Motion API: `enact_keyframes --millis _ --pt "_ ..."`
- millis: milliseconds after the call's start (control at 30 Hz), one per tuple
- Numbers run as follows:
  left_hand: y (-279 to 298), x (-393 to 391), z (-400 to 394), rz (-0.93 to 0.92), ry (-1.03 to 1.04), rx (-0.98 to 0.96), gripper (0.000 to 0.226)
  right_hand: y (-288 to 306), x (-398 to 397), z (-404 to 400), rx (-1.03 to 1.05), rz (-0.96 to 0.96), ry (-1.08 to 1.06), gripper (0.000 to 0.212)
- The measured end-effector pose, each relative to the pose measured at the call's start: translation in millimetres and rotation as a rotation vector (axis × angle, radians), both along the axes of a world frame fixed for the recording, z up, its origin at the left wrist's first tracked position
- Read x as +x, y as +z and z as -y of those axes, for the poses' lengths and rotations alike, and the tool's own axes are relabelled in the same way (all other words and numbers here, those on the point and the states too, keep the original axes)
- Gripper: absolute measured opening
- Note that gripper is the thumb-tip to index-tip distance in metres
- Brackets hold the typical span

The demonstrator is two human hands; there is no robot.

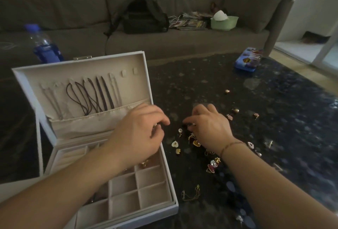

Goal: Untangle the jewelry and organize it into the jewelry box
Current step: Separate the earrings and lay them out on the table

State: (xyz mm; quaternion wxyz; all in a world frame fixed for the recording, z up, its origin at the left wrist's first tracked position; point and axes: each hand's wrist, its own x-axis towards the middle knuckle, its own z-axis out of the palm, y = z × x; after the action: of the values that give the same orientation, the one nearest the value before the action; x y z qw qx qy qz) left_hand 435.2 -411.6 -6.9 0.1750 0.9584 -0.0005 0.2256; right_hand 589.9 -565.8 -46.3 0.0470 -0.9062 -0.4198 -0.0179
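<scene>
A white jewelry box (174,205) stands open at the left of the dark table, with several cords (91,95) hanging in its raised lid and beige compartments below. One compartment holds a gold piece (144,163). My left hand (140,133) hovers over the box's right edge with curled fingers; whether it holds anything is unclear. My right hand (206,126) reaches over a heap of gold and red jewelry (194,140) and pinches a small piece at its fingertips. A thin gold chain (191,193) lies nearer to me.
Loose earrings and beads (236,110) are scattered across the dark speckled table (274,119). A blue tin (248,59) sits at the far right, a water bottle (44,45) behind the box. A grey sofa with a black backpack (144,16) and green bowl (224,22) is beyond.
</scene>
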Motion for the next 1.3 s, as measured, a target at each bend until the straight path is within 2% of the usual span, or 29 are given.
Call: enact_keyframes --millis 167,300,367,433,500,567,633,767,900,1033,1300 --pt "2 15 3 -0.059 0.017 -0.055 0.022 -1 3 0 0.028 -0.006 -0.040 0.022" --pt "-3 26 9 -0.076 -0.019 -0.022 0.016 -2 1 5 0.184 -0.084 -0.119 0.013" --pt "-3 29 15 -0.056 -0.048 0.048 0.013 4 4 12 0.347 -0.271 -0.219 0.005" --pt "-1 31 23 -0.015 -0.095 0.092 0.013 14 10 23 0.626 -0.594 -0.364 0.006" --pt "1 33 28 0.008 -0.098 0.051 0.014 25 14 37 0.948 -0.957 -0.487 0.003" --pt "2 35 30 -0.012 -0.057 -0.014 0.016 32 15 53 1.195 -1.239 -0.555 0.006" --pt "1 39 29 -0.081 -0.013 -0.028 0.017 35 15 65 1.339 -1.403 -0.595 0.010" --pt "-4 58 33 -0.266 0.022 -0.031 0.020 32 11 88 1.477 -1.643 -0.678 0.018" --pt "-9 89 45 -0.416 0.011 -0.055 0.024 27 13 116 1.550 -1.729 -0.755 0.041" --pt "-14 124 62 -0.442 -0.004 -0.044 0.027 20 18 132 1.561 -1.734 -0.777 0.055" --pt "-35 173 95 -0.459 0.071 0.112 0.037 21 21 136 1.554 -1.738 -0.753 0.057"
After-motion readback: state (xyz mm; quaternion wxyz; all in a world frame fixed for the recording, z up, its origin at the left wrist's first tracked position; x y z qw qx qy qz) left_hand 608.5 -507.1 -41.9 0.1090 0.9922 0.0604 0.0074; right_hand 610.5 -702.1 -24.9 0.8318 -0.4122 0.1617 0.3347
